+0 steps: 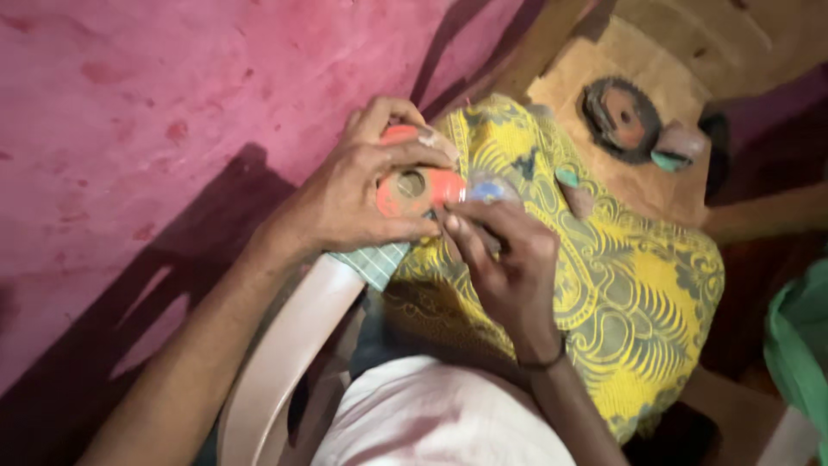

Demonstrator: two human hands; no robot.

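Note:
My left hand (362, 185) grips a round orange-red part (420, 190) with a hole in its middle, held over my lap. My right hand (509, 259) pinches a small bluish, partly clear piece (487, 188) against the right side of that part. Both hands meet above a yellow patterned cloth (621, 293) that covers my legs. A dark band circles my right wrist. What lies behind the orange part is hidden by my left fingers.
A dark toothed gear wheel (619, 116) lies on a wooden surface (655, 60) beyond my knees, with a small pinkish and green object (677, 151) beside it. A pink wall (172, 103) stands at left. A pale plastic chair arm (293, 336) runs under my left forearm. Green cloth (802, 345) at right.

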